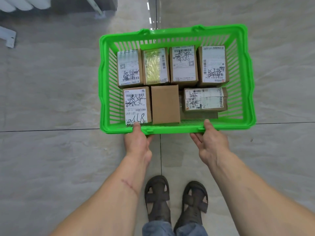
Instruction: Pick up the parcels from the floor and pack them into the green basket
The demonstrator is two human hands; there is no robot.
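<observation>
The green basket point(245, 79) stands on the tiled floor in front of me, filled with several brown cardboard parcels. Most carry white shipping labels; one plain parcel point(165, 103) lies in the near row, between a labelled parcel point(136, 106) and another labelled parcel point(205, 99) lying crosswise. My left hand point(137, 142) grips the basket's near rim, thumb over the edge. My right hand point(210, 143) grips the same rim further right, thumb on top and fingers under it.
Grey tiled floor point(51, 99) surrounds the basket. My two sandalled feet point(175, 200) stand just behind it. White metal furniture legs point(9, 38) and a pale post point(98, 10) show at the top left.
</observation>
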